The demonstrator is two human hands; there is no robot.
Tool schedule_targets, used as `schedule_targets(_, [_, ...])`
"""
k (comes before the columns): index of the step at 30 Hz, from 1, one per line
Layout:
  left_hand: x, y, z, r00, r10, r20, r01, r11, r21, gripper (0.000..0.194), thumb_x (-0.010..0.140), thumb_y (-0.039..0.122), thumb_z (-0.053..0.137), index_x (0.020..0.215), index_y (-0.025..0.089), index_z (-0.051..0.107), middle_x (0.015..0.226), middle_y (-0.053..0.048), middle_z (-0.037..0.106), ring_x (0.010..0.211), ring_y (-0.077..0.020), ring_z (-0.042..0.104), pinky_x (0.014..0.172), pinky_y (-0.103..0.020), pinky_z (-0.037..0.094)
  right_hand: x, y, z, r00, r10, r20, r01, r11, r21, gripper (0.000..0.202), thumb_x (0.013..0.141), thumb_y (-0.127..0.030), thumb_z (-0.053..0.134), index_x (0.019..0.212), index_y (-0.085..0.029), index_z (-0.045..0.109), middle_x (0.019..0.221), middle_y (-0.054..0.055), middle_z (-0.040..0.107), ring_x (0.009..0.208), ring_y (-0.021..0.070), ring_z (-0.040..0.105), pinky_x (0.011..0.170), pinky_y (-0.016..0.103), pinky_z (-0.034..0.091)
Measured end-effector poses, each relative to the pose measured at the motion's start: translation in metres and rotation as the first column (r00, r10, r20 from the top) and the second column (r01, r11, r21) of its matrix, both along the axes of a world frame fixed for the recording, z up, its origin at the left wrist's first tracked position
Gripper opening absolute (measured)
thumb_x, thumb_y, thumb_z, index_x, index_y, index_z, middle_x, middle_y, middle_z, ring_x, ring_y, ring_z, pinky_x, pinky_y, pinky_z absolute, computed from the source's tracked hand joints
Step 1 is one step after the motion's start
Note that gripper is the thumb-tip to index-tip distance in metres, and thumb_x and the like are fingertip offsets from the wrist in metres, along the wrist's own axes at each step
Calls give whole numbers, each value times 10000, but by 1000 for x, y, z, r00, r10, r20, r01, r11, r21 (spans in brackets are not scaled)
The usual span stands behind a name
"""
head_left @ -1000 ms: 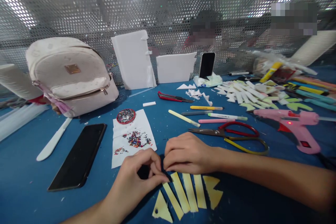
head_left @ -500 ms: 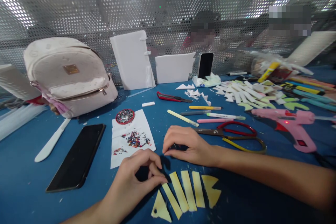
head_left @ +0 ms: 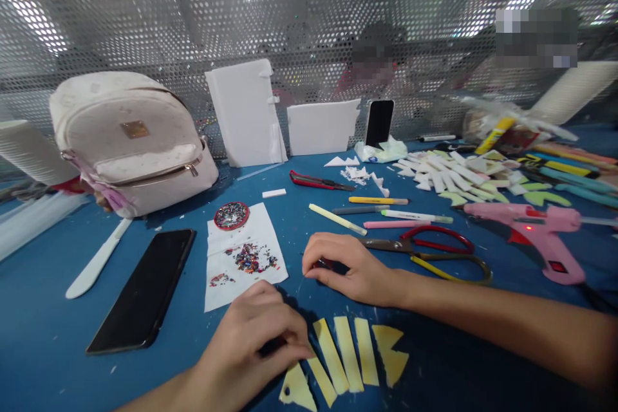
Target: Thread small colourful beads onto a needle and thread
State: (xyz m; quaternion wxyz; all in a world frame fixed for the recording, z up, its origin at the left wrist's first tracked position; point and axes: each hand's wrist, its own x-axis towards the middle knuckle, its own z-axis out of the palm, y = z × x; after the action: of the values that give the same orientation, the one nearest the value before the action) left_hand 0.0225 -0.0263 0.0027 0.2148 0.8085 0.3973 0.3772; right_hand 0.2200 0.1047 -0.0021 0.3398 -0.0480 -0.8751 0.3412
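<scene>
Several yellow strips point(head_left: 348, 354), foam or card by the look, lie in a row on the blue table between a triangular piece with a hole point(head_left: 296, 389) and a notched tail-like piece point(head_left: 389, 351); together they look like a fish skeleton. My left hand point(head_left: 261, 335) has its thumb and fingers pinched over the top of the leftmost strip point(head_left: 322, 381), just above the triangle. My right hand point(head_left: 345, 267) rests loosely curled on the table above the row, with no object showing in it. Scissors point(head_left: 441, 248) lie just beyond my right wrist.
A pink glue gun point(head_left: 545, 228) with a lit red light lies right, near a pile of cut pieces point(head_left: 449, 170). Markers point(head_left: 410, 214) and a red cutter point(head_left: 321, 181) lie ahead. Left are sequins on paper point(head_left: 251, 257), a phone point(head_left: 145, 290), a white knife point(head_left: 99, 261) and a backpack point(head_left: 130, 154).
My left hand has moved slightly down and right, its fingertips now lower over the leftmost strip and the triangle's tip. The view has shifted slightly; my right hand keeps its place.
</scene>
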Motion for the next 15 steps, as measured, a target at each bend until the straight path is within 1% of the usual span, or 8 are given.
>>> schedule_targets(2, [-9, 4, 5, 1000, -21, -19, 22, 998, 60, 81, 962, 204, 674, 884, 224, 666, 765, 39, 742, 659, -124, 598, 733, -266, 458, 1, 0, 0, 999, -45, 23, 46, 997, -58, 94, 994, -192, 586, 918, -172, 638, 855, 28, 643, 753, 125, 553, 682, 243, 450])
schedule_targets(3, [-18, 8, 9, 999, 14, -36, -12, 998, 62, 71, 954, 209, 685, 886, 230, 675, 780, 38, 740, 694, -129, 618, 738, -258, 464, 1, 0, 0, 997, -65, 38, 68, 994, -86, 92, 994, -197, 586, 918, -173, 634, 865, 26, 639, 745, 121, 549, 665, 237, 445])
schedule_targets(5, [-43, 20, 19, 983, 174, -54, -172, 984, 39, 52, 921, 228, 722, 879, 236, 693, 810, 32, 735, 741, -137, 648, 731, -242, 472, 1, 0, 1, 993, -89, 71, 98, 987, -129, 93, 996, -201, 579, 921, -174, 626, 885, 27, 638, 746, 117, 554, 651, 232, 446])
schedule_targets(7, [-75, 35, 29, 935, 343, -91, -346, 938, -24, 82, 881, 307, 756, 886, 240, 708, 826, 25, 738, 731, -149, 651, 705, -244, 475, 1, 0, 2, 992, -93, 84, 105, 984, -147, 89, 994, -197, 572, 923, -175, 622, 892, 27, 636, 746, 116, 558, 644, 231, 449])
schedule_targets(9, [-108, 51, 35, 904, 400, -149, -420, 898, -132, 138, 877, 363, 729, 862, 226, 717, 857, 0, 750, 787, -177, 671, 733, -263, 485, 1, 0, 3, 993, -89, 83, 101, 984, -149, 91, 994, -195, 567, 921, -176, 619, 883, 24, 632, 739, 114, 555, 633, 230, 447])
schedule_targets(11, [-133, 62, 38, 931, 266, -249, -337, 888, -313, 174, 869, 368, 709, 805, 207, 715, 829, -14, 750, 755, -181, 673, 702, -267, 494, 1, -1, 3, 993, -81, 80, 92, 985, -143, 95, 993, -196, 565, 917, -176, 618, 872, 22, 627, 732, 113, 550, 629, 231, 445])
schedule_targets(13, [-146, 68, 37, 951, 41, -305, -196, 844, -499, 155, 885, 343, 689, 830, 201, 718, 812, -22, 753, 729, -176, 675, 690, -270, 503, 1, -1, 3, 994, -73, 84, 84, 987, -137, 99, 994, -195, 566, 914, -176, 620, 867, 20, 624, 730, 113, 544, 631, 233, 445])
schedule_targets(15, [-150, 69, 36, 952, -64, -298, -122, 816, -565, 126, 871, 321, 714, 829, 203, 721, 830, -27, 762, 767, -182, 691, 732, -281, 519, 1, -1, 3, 994, -67, 87, 78, 989, -129, 95, 993, -193, 568, 917, -175, 622, 870, 21, 623, 731, 112, 539, 636, 234, 447])
